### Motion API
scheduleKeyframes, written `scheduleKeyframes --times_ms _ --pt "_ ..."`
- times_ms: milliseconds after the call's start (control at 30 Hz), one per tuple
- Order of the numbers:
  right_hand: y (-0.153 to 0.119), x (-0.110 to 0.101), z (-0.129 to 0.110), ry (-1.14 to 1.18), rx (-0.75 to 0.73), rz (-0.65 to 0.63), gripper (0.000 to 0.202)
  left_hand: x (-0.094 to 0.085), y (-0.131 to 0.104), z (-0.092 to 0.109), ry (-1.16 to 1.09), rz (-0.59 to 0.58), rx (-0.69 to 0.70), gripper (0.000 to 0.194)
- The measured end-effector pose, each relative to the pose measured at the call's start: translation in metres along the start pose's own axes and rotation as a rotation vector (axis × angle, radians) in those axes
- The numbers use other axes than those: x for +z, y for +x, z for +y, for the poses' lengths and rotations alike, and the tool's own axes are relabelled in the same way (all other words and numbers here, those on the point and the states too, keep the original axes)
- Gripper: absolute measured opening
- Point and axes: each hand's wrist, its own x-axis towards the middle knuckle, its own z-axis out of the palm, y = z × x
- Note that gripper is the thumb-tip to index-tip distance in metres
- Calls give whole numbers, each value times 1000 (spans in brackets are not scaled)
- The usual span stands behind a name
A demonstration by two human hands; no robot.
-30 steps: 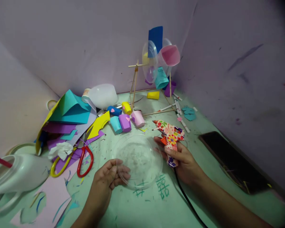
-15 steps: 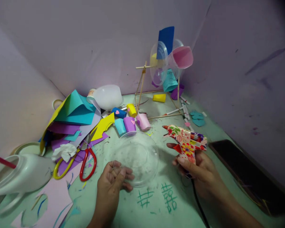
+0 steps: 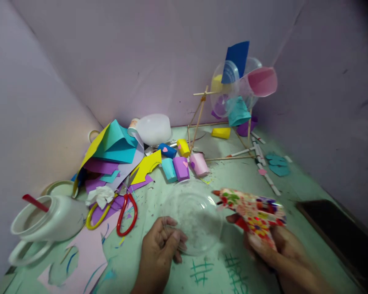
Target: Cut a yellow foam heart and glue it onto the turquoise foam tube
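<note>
Between finger and thumb, my left hand (image 3: 164, 247) pinches the near left edge of a clear plastic lid (image 3: 199, 218), which is held over the green table. My right hand (image 3: 272, 249) grips a flower-patterned hot glue gun (image 3: 251, 212) by its handle. Its orange nozzle points left and lies close to the lid's far right rim. Just beyond the lid stand small paper cups: a light blue one (image 3: 169, 170), a purple one (image 3: 181, 168) and a pink one (image 3: 199, 164) with a purple heart.
At the back right, a stick frame (image 3: 199, 118) carries a wheel of clear lids with coloured paper cups. Red-and-yellow-handled scissors (image 3: 127, 214), paper sheets (image 3: 116, 147) and a white plastic jug (image 3: 64, 216) lie left. A dark phone (image 3: 328, 224) lies right.
The view has shifted left, so everything appears further right. The glue gun has tipped, its nozzle coming nearer the lid. Both hands keep their hold.
</note>
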Motion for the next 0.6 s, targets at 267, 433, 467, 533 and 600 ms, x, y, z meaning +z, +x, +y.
scheduleKeyframes --times_ms 267,433,467,533,600 --pt "14 -24 -13 388 -54 141 31 -44 9 32 -210 424 375 21" --pt "10 -18 -18 359 -93 140 14 -45 7 43 -205 481 398 20" --pt "9 -17 -17 327 -104 131 18 -40 5 41 -193 448 373 21" --pt "5 -14 -15 221 -121 80 25 -27 0 34 -143 370 308 22" --pt "1 -9 -14 64 -137 -17 29 -12 -6 24 -58 290 226 20"
